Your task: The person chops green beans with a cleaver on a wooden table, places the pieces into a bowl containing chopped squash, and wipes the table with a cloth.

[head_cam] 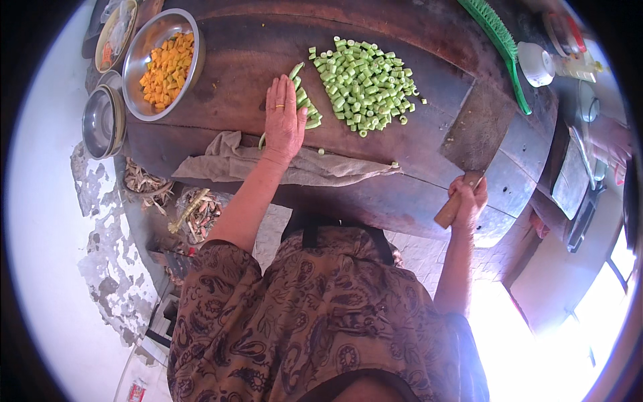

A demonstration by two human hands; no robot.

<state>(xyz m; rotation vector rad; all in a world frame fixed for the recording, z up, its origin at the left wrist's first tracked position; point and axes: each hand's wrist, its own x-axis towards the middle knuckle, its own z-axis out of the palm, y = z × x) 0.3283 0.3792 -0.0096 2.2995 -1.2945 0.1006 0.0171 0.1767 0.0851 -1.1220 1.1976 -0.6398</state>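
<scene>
My left hand [285,115] lies nearly flat on the wooden tabletop, fingers straight and together, a ring on one of them. Along its thumb side is a small bundle of green beans [307,108], partly hidden by the hand. To the right of the bundle spreads a large pile of cut green bean pieces [365,83]. My right hand [468,198] grips the wooden handle of a cleaver [477,128]. Its broad, dark blade lies over the right part of the table, pointing away from me, apart from the pile.
A steel bowl [131,75] of diced orange squash [168,73] stands at left, near stacked metal bowls [98,123] and a basket [133,22]. A grey cloth [226,163] lies along the front edge. A green brush [495,37] and white bowl [535,64] are at far right.
</scene>
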